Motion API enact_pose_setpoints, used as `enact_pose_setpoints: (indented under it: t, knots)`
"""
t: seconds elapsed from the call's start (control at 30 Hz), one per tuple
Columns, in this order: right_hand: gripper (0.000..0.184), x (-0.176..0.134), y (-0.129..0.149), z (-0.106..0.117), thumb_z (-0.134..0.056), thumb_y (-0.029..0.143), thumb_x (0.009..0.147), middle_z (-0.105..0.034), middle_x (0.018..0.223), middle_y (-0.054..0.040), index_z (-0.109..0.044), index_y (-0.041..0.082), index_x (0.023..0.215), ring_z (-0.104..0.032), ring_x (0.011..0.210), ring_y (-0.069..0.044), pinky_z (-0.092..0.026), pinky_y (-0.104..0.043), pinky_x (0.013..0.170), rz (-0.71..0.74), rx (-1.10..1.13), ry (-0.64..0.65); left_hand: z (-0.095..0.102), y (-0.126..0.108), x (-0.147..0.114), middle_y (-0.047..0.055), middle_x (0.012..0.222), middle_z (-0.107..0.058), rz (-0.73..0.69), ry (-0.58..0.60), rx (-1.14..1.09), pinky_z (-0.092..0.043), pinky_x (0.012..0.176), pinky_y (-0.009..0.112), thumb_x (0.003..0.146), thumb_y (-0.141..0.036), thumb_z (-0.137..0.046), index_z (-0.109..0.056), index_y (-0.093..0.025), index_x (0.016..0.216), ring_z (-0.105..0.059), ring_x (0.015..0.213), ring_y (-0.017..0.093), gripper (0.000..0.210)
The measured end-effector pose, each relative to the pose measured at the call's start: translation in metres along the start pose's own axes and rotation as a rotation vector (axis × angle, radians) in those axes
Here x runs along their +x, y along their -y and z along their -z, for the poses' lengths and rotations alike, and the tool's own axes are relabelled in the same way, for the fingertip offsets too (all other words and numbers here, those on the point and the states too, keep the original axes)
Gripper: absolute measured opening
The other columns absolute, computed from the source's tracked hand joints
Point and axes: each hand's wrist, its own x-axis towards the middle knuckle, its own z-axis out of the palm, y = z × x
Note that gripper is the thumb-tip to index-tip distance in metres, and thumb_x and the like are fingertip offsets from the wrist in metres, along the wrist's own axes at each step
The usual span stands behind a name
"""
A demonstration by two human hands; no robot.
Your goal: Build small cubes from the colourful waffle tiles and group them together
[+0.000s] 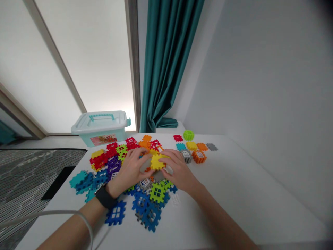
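white table (pixel 197 222) set near a pale wall (pixel 273 86), with a green curtain (pixel 166 62) hanging behind it and bright panels (pixel 101 52) at the back left. a lidded box (pixel 104 126), pale teal with a handle on top and a picture label on its front, stands at the far left corner. both hands are over the middle of the table, fingers curved inward and facing each other. the yellow piece (pixel 157 162) is held between them, raised above the pile; the left hand (pixel 132 165) has it at its left side, and the right hand (pixel 178 170) has its fingertips at its right side. a dark watch (pixel 105 197) is worn on the left wrist. loose notched pieces lie around and below the hands: red pieces (pixel 100 160) and a purple piece (pixel 113 165) to the left, teal pieces (pixel 78 178) at the left edge of the pile, blue pieces (pixel 151 216) and a lime piece (pixel 157 192) nearer the wearer. beyond the right hand a separate group is noted: a lime block (pixel 188 135), an orange block (pixel 199 157), a gray block (pixel 186 156) and several flat pieces, among them a red one, a yellow one and a gray one. a pale cable (pixel 87 222) crosses in front of the left forearm.
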Motion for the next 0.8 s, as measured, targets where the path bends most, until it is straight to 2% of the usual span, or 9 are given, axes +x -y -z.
enact_pose_setpoints:
  t: [0.2,0.33,0.43,0.57,0.67,0.8]
  knots:
    - [0.03,-0.018,-0.017,0.021,-0.065,0.015,0.085,-0.067,0.127,-0.0081,-0.065,0.026,0.113,-0.052,0.128,-0.029,-0.043,-0.056,0.109,-0.049,-0.118,-0.045,-0.023,-0.018,0.025,0.011,0.117,-0.062,-0.032,-0.01,-0.053,-0.048,0.093,0.046,0.083,-0.037,-0.072,-0.061,-0.021,0.12,-0.058,0.108,0.03,0.041]
    - [0.031,-0.033,-0.032,0.035,-0.064,0.015,0.085,-0.067,0.127,-0.0084,-0.065,0.026,0.114,-0.053,0.129,-0.028,-0.043,-0.055,0.11,-0.103,-0.136,-0.073,-0.043,-0.032,0.045,0.01,0.116,-0.062,-0.052,-0.005,-0.089,-0.047,0.093,0.045,0.084,-0.033,-0.071,-0.06,-0.021,0.119,-0.059,0.106,0.029,0.039]
    - [0.031,-0.042,-0.045,0.044,-0.064,0.016,0.085,-0.067,0.127,-0.009,-0.065,0.025,0.114,-0.054,0.128,-0.028,-0.043,-0.054,0.109,-0.137,-0.14,-0.081,-0.056,-0.038,0.058,0.01,0.117,-0.062,-0.067,0.02,-0.109,-0.046,0.094,0.045,0.085,-0.037,-0.071,-0.058,-0.021,0.122,-0.058,0.106,0.029,0.042]
    - [0.03,-0.05,-0.067,0.055,-0.065,0.016,0.084,-0.068,0.126,-0.0095,-0.065,0.024,0.113,-0.055,0.126,-0.027,-0.043,-0.053,0.109,-0.174,-0.136,-0.102,-0.068,-0.041,0.07,0.011,0.119,-0.062,-0.063,0.028,-0.158,-0.046,0.095,0.044,0.094,-0.035,-0.059,-0.054,-0.019,0.127,-0.058,0.111,0.028,0.037]
    - [0.03,-0.053,-0.089,0.062,-0.064,0.016,0.083,-0.068,0.125,-0.0101,-0.065,0.024,0.112,-0.056,0.125,-0.027,-0.043,-0.054,0.109,-0.206,-0.141,-0.127,-0.074,-0.038,0.073,0.01,0.116,-0.064,-0.052,0.075,-0.162,-0.046,0.092,0.043,0.096,-0.029,-0.051,-0.061,-0.02,0.115,-0.059,0.107,0.027,0.023]
    - [0.03,-0.053,-0.121,0.072,-0.065,0.018,0.082,-0.069,0.124,-0.0104,-0.066,0.023,0.111,-0.058,0.121,-0.026,-0.045,-0.053,0.105,-0.246,-0.126,-0.123,-0.081,-0.031,0.074,0.009,0.109,-0.067,-0.069,0.156,-0.146,-0.048,0.09,0.043,0.095,-0.03,-0.052,-0.067,-0.021,0.106,-0.062,0.101,0.026,0.021]
